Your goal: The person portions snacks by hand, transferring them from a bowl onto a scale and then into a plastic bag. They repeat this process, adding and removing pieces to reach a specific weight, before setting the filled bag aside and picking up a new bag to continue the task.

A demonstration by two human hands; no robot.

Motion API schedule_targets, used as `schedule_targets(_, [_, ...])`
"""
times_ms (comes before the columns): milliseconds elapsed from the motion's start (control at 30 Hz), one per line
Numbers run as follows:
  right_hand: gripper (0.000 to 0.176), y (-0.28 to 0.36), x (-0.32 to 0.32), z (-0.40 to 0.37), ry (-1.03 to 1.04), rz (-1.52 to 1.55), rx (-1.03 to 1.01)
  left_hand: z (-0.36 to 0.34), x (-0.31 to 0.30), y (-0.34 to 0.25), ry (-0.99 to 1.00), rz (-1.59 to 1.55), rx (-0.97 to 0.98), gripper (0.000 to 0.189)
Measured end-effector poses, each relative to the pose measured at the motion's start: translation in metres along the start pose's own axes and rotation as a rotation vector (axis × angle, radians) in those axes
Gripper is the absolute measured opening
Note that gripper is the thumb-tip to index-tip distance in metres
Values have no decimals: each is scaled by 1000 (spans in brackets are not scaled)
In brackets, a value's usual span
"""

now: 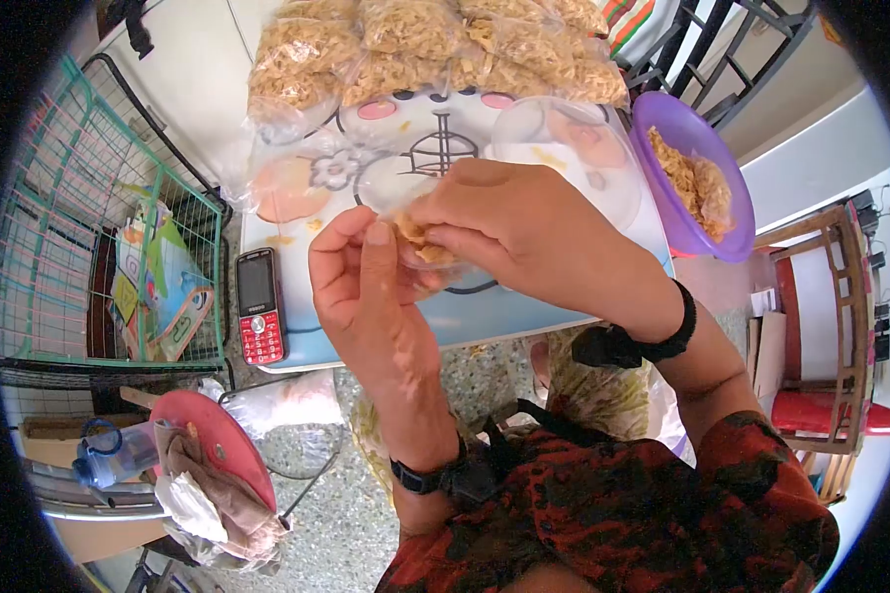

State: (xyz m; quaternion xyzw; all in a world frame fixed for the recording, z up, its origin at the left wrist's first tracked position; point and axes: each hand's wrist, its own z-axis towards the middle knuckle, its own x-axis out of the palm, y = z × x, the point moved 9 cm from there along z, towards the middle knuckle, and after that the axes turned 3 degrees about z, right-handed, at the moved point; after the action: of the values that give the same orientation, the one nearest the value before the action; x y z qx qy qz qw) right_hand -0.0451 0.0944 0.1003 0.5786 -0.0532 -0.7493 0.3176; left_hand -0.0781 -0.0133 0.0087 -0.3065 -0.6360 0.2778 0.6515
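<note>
Over the front of a low printed table (445,321), my left hand (361,296) is closed, with thumb and fingers around the side of a small clear plastic bag of golden-brown snack pieces (417,247). My right hand (509,217) reaches in from the other side, its fingers pinched at the same bag. My fingers hide much of the bag. A red and black keypad phone (259,306) lies at the table's left edge. Loose clear plastic bags (277,163) are spread beyond my left hand.
Filled snack bags (405,40) are stacked at the table's far end. A clear round lid or tray (613,198) lies on the right. A purple basin (737,188) holds loose snack pieces. Left stand a green wire cage (79,356) and a red stool (232,445) with cloths.
</note>
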Motion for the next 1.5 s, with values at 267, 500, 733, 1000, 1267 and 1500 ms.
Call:
schedule_targets(267, [24, -4, 0, 0, 50, 109, 165, 0, -8, -11, -60, 188, 96, 16])
schedule_targets(500, [29, 14, 7, 1, 102, 59, 20, -2, -5, -10, -52, 151, 98, 16])
schedule_targets(733, [21, 6, 6, 2, 80, 30, -4, -3, -4, -13, -45, 206, 101, 16])
schedule_targets(1000, [20, 1, 32, 1, 169, -79, 17, -7, 1, -16, 8, 290, 144, 15])
schedule_targets(1267, [15, 4, 12, 0, 119, 182, 171, -2, -16, -22, -140, 196, 129, 14])
schedule_targets(1500, [14, 19, 18, 2, 95, 17, -56, -4, -11, -18, -61, 116, 123, 15])
